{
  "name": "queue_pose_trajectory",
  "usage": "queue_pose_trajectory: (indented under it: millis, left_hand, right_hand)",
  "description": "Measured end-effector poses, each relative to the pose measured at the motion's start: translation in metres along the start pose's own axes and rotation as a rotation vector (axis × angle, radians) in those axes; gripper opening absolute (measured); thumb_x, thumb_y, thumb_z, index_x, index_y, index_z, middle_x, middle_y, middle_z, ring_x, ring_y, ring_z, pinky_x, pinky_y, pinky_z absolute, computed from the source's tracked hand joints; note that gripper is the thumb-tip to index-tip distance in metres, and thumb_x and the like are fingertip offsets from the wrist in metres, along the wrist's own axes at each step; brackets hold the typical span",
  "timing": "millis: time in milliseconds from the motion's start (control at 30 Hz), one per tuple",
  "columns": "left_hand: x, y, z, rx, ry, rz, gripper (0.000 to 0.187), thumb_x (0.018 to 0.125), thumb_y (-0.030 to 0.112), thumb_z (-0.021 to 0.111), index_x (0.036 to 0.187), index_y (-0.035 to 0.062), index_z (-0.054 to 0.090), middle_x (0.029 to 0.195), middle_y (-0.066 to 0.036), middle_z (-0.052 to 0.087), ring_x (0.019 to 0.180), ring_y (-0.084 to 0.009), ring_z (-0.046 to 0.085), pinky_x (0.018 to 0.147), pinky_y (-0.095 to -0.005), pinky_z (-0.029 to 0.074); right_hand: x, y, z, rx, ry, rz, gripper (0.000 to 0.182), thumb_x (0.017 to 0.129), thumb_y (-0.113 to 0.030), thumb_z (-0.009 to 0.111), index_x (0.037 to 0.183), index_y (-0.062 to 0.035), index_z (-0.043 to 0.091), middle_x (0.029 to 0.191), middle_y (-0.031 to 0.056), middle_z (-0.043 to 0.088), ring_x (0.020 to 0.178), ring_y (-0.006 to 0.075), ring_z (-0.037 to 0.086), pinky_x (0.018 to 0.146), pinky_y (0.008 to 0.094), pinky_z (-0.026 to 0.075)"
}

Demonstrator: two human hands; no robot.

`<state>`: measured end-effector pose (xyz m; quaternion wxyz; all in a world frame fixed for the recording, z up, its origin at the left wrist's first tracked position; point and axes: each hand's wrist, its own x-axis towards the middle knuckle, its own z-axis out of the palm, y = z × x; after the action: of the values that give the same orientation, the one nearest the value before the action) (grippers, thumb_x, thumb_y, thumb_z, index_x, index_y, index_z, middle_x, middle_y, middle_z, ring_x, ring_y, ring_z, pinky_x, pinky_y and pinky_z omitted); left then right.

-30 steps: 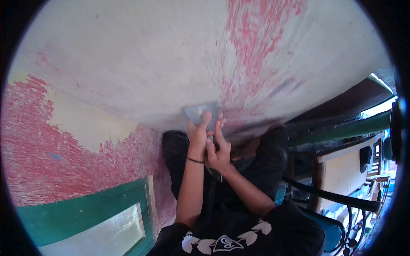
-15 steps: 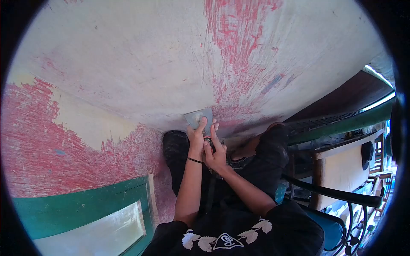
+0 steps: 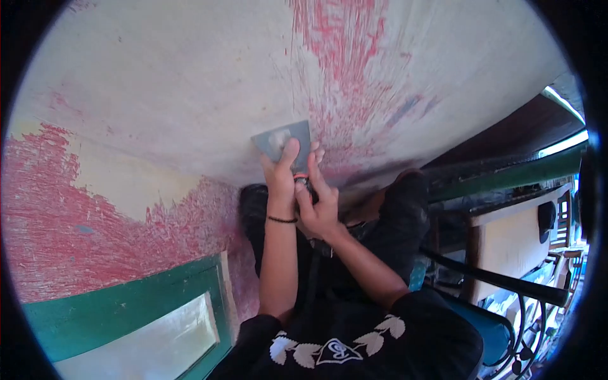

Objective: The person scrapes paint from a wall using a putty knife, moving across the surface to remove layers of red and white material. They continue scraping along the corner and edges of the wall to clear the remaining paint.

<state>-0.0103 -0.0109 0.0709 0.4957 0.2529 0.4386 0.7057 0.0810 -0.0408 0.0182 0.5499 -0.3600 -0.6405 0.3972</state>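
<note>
A wide-bladed scraper (image 3: 302,135) lies against the wall (image 3: 209,76), where pale areas meet patchy red paint. My left hand (image 3: 279,180), with a dark bracelet at the wrist, is closed on it, the thumb pressing flat on the blade. My right hand (image 3: 322,212) is wrapped round the dark handle, and its index finger stretches toward the blade. A reddish band shows where handle and blade meet. Part of the handle is hidden behind my fingers.
At the lower left is a green frame (image 3: 126,308) around a pale pane. My bent legs (image 3: 400,212) are close to the wall. On the right are a green rail (image 3: 506,172), a wooden-edged tan panel (image 3: 513,247) and a black curved armrest (image 3: 500,278).
Both hands and the scraper have moved up the wall and slightly left in view. The grip looks the same, and more of the blade shows.
</note>
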Motion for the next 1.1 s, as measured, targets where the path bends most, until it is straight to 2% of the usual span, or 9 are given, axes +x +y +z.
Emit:
queue_pose_trajectory:
  millis: [200, 233, 533, 633, 733, 833, 900, 1033, 1100]
  left_hand:
    - [-0.009, -0.07, -0.047, -0.04, 0.105, -0.095, 0.031, 0.094, 0.018, 0.066, 0.108, -0.0088, 0.061, 0.089, -0.02, 0.07, 0.072, -0.0272, 0.071, 0.065, -0.0346, 0.06]
    - [-0.013, -0.074, -0.052, -0.022, 0.126, -0.112, 0.032, 0.094, 0.018, 0.067, 0.109, -0.0085, 0.06, 0.089, -0.02, 0.07, 0.072, -0.0272, 0.071, 0.065, -0.0346, 0.06]
    - [-0.009, -0.064, -0.056, 0.067, 0.12, -0.119, 0.033, 0.093, 0.019, 0.066, 0.11, -0.0094, 0.059, 0.09, -0.021, 0.069, 0.072, -0.0276, 0.071, 0.065, -0.0359, 0.061]
    - [-0.009, -0.073, -0.059, 0.038, 0.131, -0.106, 0.033, 0.093, 0.018, 0.067, 0.11, -0.0095, 0.058, 0.089, -0.021, 0.069, 0.071, -0.0274, 0.07, 0.064, -0.0358, 0.061]
    - [-0.009, -0.079, -0.059, -0.03, 0.134, -0.084, 0.032, 0.093, 0.016, 0.068, 0.108, -0.0096, 0.057, 0.088, -0.02, 0.069, 0.069, -0.0269, 0.07, 0.062, -0.0352, 0.06]
    - [-0.006, -0.074, -0.054, -0.034, 0.118, -0.078, 0.032, 0.093, 0.019, 0.068, 0.107, -0.0078, 0.058, 0.087, -0.019, 0.069, 0.069, -0.0263, 0.07, 0.062, -0.0352, 0.06]
    - [-0.006, -0.064, -0.048, 0.0, 0.118, -0.073, 0.031, 0.093, 0.023, 0.067, 0.105, -0.0054, 0.06, 0.086, -0.019, 0.069, 0.069, -0.0264, 0.07, 0.064, -0.0356, 0.06]
    - [-0.003, -0.034, -0.024, -0.032, 0.12, -0.07, 0.031, 0.094, 0.024, 0.066, 0.107, -0.0028, 0.059, 0.087, -0.017, 0.068, 0.071, -0.0254, 0.068, 0.063, -0.0357, 0.058]
    - [-0.005, -0.042, -0.031, -0.053, 0.088, -0.085, 0.03, 0.094, 0.024, 0.065, 0.109, -0.0015, 0.058, 0.087, -0.016, 0.068, 0.072, -0.0254, 0.068, 0.064, -0.0354, 0.058]
  right_hand:
    - [-0.051, 0.044, 0.005, -0.071, -0.041, 0.109, 0.059, 0.095, -0.011, 0.058, 0.15, -0.0029, 0.037, 0.089, 0.0169, 0.072, 0.056, 0.014, 0.061, 0.056, 0.029, 0.05]
    - [-0.055, 0.048, 0.002, 0.016, -0.116, 0.231, 0.061, 0.096, -0.013, 0.057, 0.152, -0.0043, 0.034, 0.087, 0.0166, 0.071, 0.059, 0.0162, 0.065, 0.059, 0.0304, 0.051]
    - [-0.059, 0.041, 0.014, -0.044, -0.111, 0.285, 0.065, 0.096, -0.012, 0.054, 0.154, -0.0063, 0.027, 0.087, 0.02, 0.069, 0.061, 0.0243, 0.067, 0.062, 0.0339, 0.052]
    - [-0.059, 0.046, 0.011, 0.005, -0.109, 0.267, 0.063, 0.095, -0.01, 0.055, 0.152, -0.0006, 0.031, 0.086, 0.0214, 0.068, 0.059, 0.0144, 0.063, 0.059, 0.0299, 0.052]
    - [-0.057, 0.057, 0.008, -0.048, -0.082, 0.112, 0.06, 0.095, -0.011, 0.056, 0.151, -0.0031, 0.035, 0.095, 0.0231, 0.07, 0.062, 0.0229, 0.068, 0.061, 0.0328, 0.052]
    - [-0.053, 0.054, 0.007, -0.05, -0.063, 0.114, 0.057, 0.095, -0.01, 0.058, 0.148, -0.0018, 0.04, 0.107, 0.0262, 0.068, 0.064, 0.0214, 0.069, 0.063, 0.0318, 0.053]
    - [-0.037, 0.049, 0.01, -0.112, 0.026, -0.07, 0.057, 0.095, -0.01, 0.058, 0.148, -0.001, 0.04, 0.113, 0.027, 0.066, 0.064, 0.0206, 0.069, 0.063, 0.0316, 0.053]
    - [-0.025, 0.02, 0.0, 0.028, -0.084, 0.152, 0.057, 0.092, -0.008, 0.058, 0.145, 0.0037, 0.042, 0.109, 0.0265, 0.068, 0.088, 0.0234, 0.073, 0.075, 0.0327, 0.054]
    - [-0.031, 0.025, 0.0, 0.012, -0.077, 0.132, 0.057, 0.092, -0.007, 0.057, 0.145, 0.0036, 0.041, 0.111, 0.0267, 0.068, 0.094, 0.0241, 0.072, 0.079, 0.0329, 0.054]
